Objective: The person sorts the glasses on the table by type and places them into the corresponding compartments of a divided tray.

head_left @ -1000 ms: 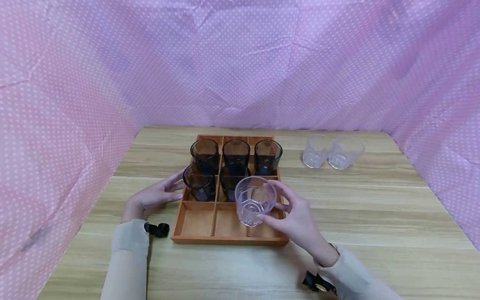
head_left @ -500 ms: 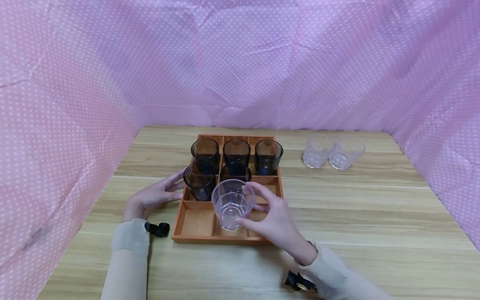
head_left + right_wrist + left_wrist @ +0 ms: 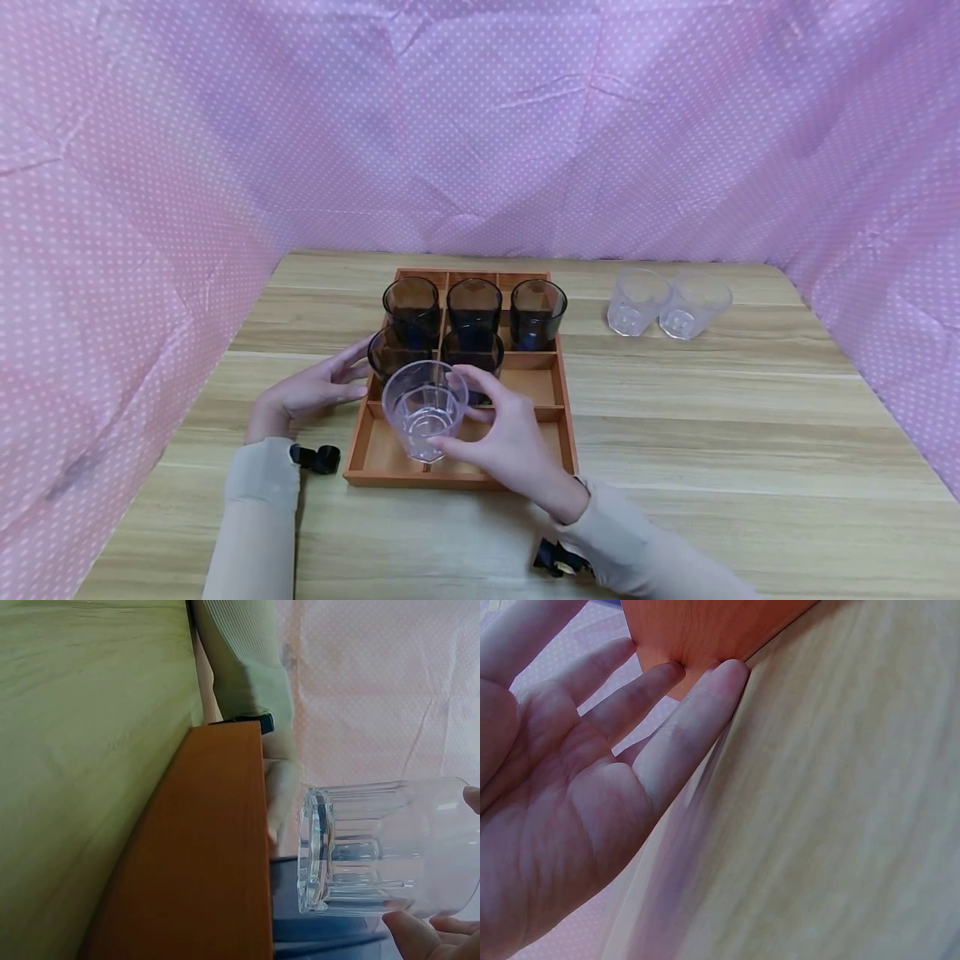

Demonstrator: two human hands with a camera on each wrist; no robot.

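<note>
A clear faceted glass (image 3: pixel 424 410) hangs above the front row of a wooden divided tray (image 3: pixel 525 482), toward its left side. My right hand (image 3: pixel 501 433) grips this glass by its side, thumb in front and fingers behind. In the right wrist view the base of the clear glass (image 3: pixel 352 851) stands off from the tray's edge. My left hand (image 3: pixel 315 388) rests against the tray's left side with fairly straight fingers; the left wrist view shows fingertips touching the tray wall (image 3: pixel 705 630). Several dark glasses (image 3: pixel 537 315) stand in the back and middle rows; the held glass partly covers some.
Two more clear glasses (image 3: pixel 634 303) stand side by side at the back right of the wooden table (image 3: pixel 712 433). The tray's middle-right compartment (image 3: pixel 534 385) holds nothing. A pink dotted cloth (image 3: pixel 480 133) surrounds the table behind and at both sides.
My right hand has carried the clear glass leftward over the tray's front row, from the right compartment to near the left one. My left hand has stayed in place.
</note>
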